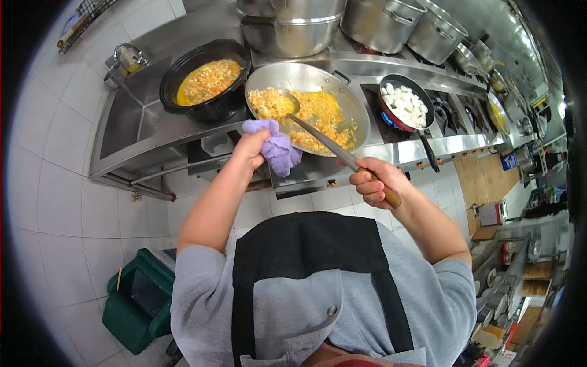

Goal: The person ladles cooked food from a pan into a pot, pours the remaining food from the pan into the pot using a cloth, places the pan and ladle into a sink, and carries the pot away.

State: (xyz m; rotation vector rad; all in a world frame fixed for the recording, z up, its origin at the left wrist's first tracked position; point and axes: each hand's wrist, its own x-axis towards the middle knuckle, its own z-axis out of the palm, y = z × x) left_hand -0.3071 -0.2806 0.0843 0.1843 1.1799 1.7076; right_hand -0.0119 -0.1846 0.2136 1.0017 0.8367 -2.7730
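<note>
My left hand is closed on a purple cloth, pressed against the near-left edge of a wide metal pan. Whether a pan handle lies under the cloth is hidden. Chopped orange and yellow food is spread across the pan. My right hand wraps round the wooden handle of a long metal ladle. Its bowl rests among the food in the pan's left part. Just left of the pan stands a deep black pot, holding a similar orange mixture with yellow liquid.
A black frying pan with white pieces sits over a blue flame on the right. Large steel pots line the back. There is a tap at far left and a green bin on the floor.
</note>
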